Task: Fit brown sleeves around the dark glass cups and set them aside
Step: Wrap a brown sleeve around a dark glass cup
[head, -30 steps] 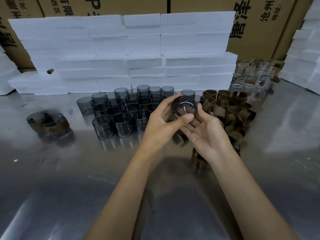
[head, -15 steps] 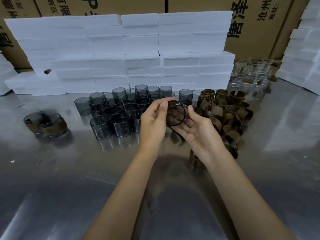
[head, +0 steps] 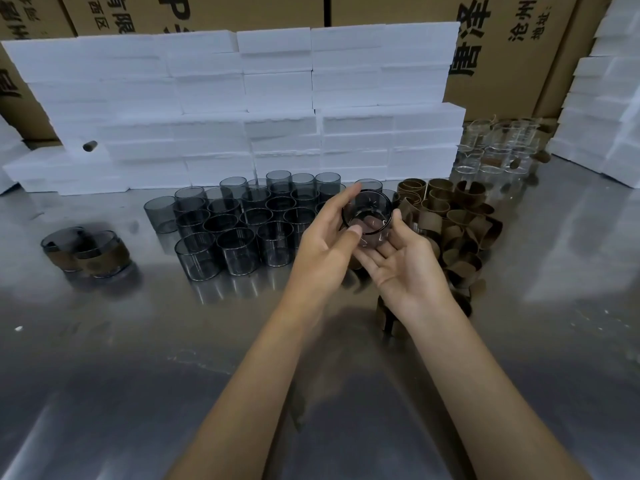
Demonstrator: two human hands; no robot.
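Note:
Both hands hold one dark glass cup [head: 367, 212] above the metal table [head: 173, 358], its mouth tilted toward me. My left hand [head: 320, 247] grips its left side, thumb on the near rim and fingers behind. My right hand [head: 407, 263] lies palm up, fingers under the cup and thumb against its right wall. Several bare dark cups [head: 228, 233] stand in a cluster to the left. A pile of brown sleeves [head: 453, 230] lies to the right. Two sleeved cups [head: 88, 256] stand at the far left.
Stacked white foam blocks [head: 242, 116] wall off the back, with cardboard boxes [head: 519, 46] behind. Clear glasses [head: 495, 152] stand at the back right beside another foam stack [head: 606, 98]. One brown sleeve [head: 388, 318] lies under my right wrist.
The cup has turned in my hands from edge-on to mouth facing me. My right thumb has come up against its side.

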